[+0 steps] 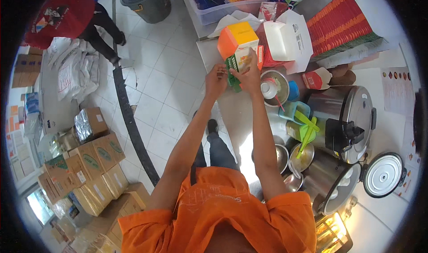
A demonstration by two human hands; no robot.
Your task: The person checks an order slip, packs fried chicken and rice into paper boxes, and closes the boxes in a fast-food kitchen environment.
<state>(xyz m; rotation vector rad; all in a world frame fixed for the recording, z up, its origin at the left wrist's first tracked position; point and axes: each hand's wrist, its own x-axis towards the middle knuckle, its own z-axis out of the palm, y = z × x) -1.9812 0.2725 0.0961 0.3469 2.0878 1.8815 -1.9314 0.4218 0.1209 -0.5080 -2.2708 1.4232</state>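
A folding paper food carton (241,37), yellow, orange and white with a green flap, stands at the table's left edge, between my two hands. My left hand (216,81) is closed at the green flap, its fingertips pinching the edge nearest me. My right hand (249,76) is wrapped against the carton's white side, thumb towards the green part and fingers along the right corner. Just right of the carton sits an open white-lined red food box (275,41). A metal bowl (281,98) with a small white cup inside it lies near my right wrist.
Stacked flat red cartons (341,26) lean at the back right. A clear plastic bin (209,16) stands at the back. Rice cookers (341,119) and green ladles (307,130) line the right. Cardboard boxes (91,164) pile at left; another person (67,19) is far left.
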